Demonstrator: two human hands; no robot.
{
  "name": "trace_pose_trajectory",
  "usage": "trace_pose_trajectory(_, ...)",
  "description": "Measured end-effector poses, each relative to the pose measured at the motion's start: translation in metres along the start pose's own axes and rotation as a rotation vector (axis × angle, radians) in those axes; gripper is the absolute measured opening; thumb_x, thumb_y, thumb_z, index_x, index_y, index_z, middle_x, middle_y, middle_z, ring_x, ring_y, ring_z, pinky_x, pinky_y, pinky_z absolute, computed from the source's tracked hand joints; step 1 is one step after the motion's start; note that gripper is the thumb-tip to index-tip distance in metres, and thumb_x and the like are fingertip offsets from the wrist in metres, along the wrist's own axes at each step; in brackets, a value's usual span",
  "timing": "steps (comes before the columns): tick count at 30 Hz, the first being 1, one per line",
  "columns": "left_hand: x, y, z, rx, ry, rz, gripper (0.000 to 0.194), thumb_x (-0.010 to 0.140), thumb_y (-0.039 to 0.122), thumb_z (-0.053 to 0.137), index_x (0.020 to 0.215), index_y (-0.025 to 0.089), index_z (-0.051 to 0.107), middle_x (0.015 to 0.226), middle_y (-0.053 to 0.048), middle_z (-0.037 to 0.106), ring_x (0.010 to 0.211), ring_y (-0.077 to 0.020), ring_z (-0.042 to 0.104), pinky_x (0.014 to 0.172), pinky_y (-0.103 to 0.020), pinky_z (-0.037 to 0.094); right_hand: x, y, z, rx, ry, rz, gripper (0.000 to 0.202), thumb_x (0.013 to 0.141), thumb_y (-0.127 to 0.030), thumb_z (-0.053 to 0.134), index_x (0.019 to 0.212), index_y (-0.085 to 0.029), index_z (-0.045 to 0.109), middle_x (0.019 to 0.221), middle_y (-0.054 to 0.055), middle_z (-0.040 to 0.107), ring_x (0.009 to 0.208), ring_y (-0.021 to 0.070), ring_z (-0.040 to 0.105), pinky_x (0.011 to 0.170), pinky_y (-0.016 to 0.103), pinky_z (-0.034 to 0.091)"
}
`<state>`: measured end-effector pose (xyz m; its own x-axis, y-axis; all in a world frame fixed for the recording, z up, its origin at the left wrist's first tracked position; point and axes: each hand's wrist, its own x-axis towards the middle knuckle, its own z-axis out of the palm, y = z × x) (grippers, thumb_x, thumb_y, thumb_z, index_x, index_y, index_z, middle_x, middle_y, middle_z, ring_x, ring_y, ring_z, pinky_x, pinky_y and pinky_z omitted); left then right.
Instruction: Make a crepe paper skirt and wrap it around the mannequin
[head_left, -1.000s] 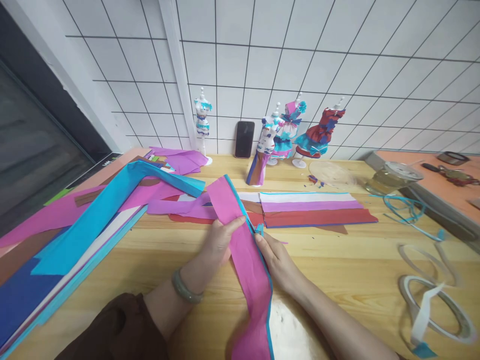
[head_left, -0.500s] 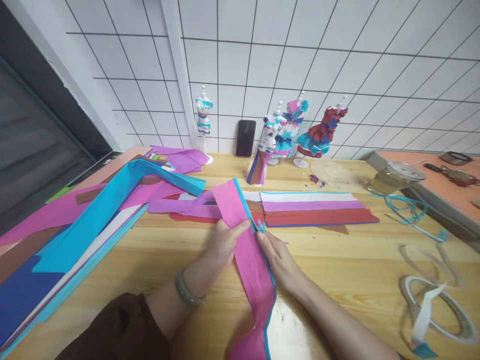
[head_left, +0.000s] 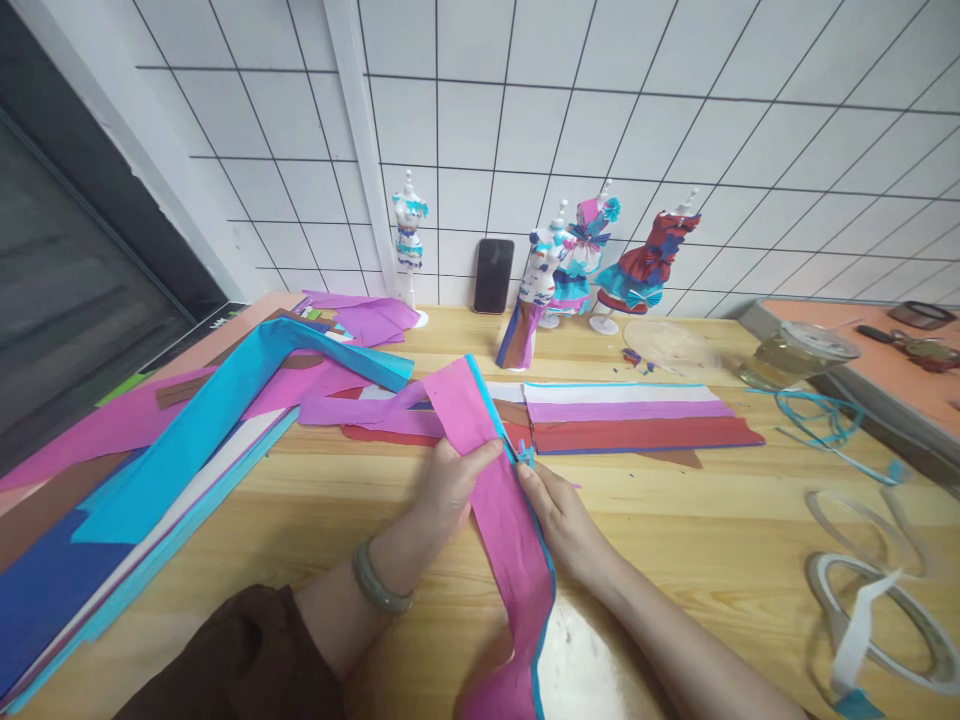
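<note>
A long pink crepe strip (head_left: 517,570) with a blue edge hangs down toward the front of the table. My left hand (head_left: 454,485) pinches it near its upper part, thumb on top, close to the blue edge. My right hand (head_left: 562,515) has its fingers closed at that same edge, just right of the left thumb. Small cyan and pink scraps (head_left: 526,455) show at its fingertips, along with a thin dark piece whose shape is mostly hidden. Behind the hands lie layered white, purple and red strips (head_left: 637,433).
Crepe sheets (head_left: 187,430) cover the left side. Small dress forms (head_left: 541,270) and a phone (head_left: 493,275) stand by the tiled wall. At right are a clear jar (head_left: 799,352), cyan cord (head_left: 817,420) and a tape roll (head_left: 926,640).
The whole view has shifted very slightly. Both hands keep almost the same place on the pink strip.
</note>
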<state>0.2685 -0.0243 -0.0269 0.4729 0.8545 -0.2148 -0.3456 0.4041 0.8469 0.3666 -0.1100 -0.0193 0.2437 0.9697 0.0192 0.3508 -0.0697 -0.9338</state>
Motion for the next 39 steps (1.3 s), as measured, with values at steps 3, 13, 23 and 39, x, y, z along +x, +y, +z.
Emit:
trace_pose_trajectory(3, 0.0, -0.001, -0.001, 0.014, 0.002, -0.015, 0.025, 0.06, 0.026, 0.072, 0.079, 0.015, 0.062, 0.074, -0.002, 0.066, 0.068, -0.0169, 0.061, 0.067, -0.03, 0.047, 0.0, -0.002, 0.0, -0.019, 0.011, 0.013, 0.04, 0.09, -0.047, 0.03, 0.081, -0.017, 0.056, 0.081, 0.003, 0.062, 0.08, 0.019, 0.056, 0.069, 0.026, 0.042)
trace_pose_trajectory(13, 0.002, 0.005, -0.001, -0.052, 0.052, -0.001, 0.026, 0.058, 0.027, 0.073, 0.078, 0.014, 0.063, 0.071, -0.002, 0.065, 0.064, -0.0162, 0.061, 0.063, -0.029, 0.048, -0.002, 0.002, 0.001, -0.02, -0.03, 0.024, 0.038, 0.09, -0.045, 0.03, 0.083, -0.017, 0.054, 0.081, 0.003, 0.061, 0.078, 0.0179, 0.054, 0.07, 0.026, 0.041)
trace_pose_trajectory(23, 0.001, -0.002, -0.002, 0.011, 0.031, 0.037, 0.032, 0.059, 0.028, 0.073, 0.086, 0.015, 0.064, 0.083, -0.005, 0.068, 0.076, -0.0197, 0.063, 0.07, -0.031, 0.048, -0.002, 0.003, -0.001, 0.032, -0.017, 0.005, 0.037, 0.09, -0.043, 0.032, 0.093, -0.017, 0.057, 0.09, 0.004, 0.062, 0.085, 0.0188, 0.054, 0.077, 0.028, 0.041)
trace_pose_trajectory(39, -0.001, -0.006, -0.001, 0.0, -0.007, 0.031, 0.027, 0.062, 0.027, 0.071, 0.086, 0.017, 0.063, 0.082, -0.003, 0.067, 0.075, -0.0178, 0.062, 0.071, -0.03, 0.048, -0.001, 0.004, -0.001, 0.041, 0.007, 0.008, 0.04, 0.089, -0.045, 0.033, 0.097, -0.016, 0.059, 0.094, 0.005, 0.064, 0.085, 0.0201, 0.056, 0.076, 0.029, 0.042)
